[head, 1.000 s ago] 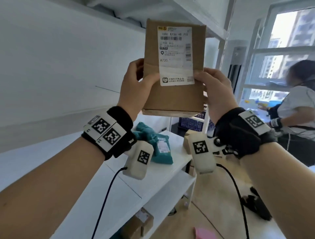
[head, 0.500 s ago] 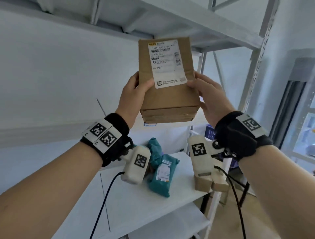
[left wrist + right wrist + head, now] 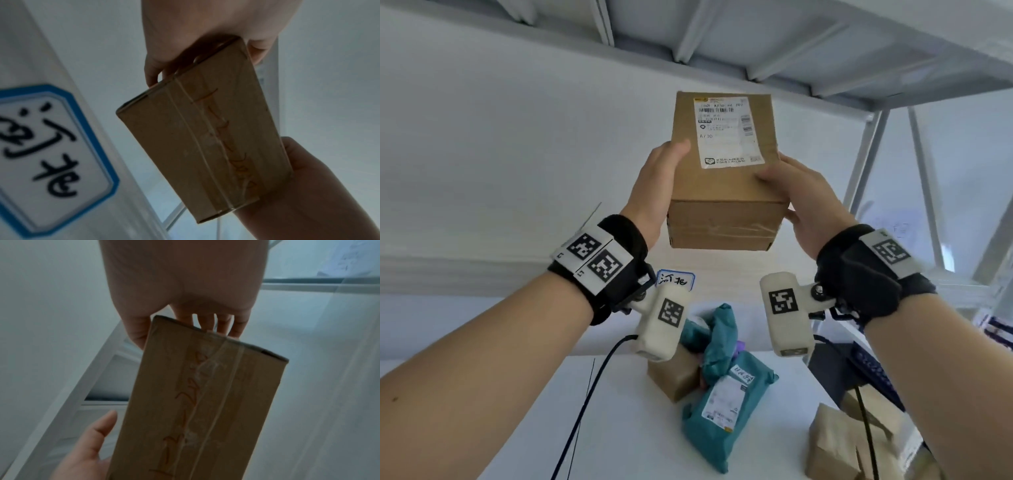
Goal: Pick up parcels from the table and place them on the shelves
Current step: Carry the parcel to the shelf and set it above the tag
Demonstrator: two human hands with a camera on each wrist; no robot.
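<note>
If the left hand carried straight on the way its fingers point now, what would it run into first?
Probably the underside of the upper shelf. The left hand grips the cardboard box and points up and forward. Nothing else shows between, though depth to the wall behind is unclear.

On our white shelf [image 3: 619, 428] lie teal mailer bags [image 3: 722, 407] and a brown cardboard box [image 3: 674, 375], touching.

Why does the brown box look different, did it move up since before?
Yes. The brown box went up toward the upper shelf, farther above the teal parcels.
</note>
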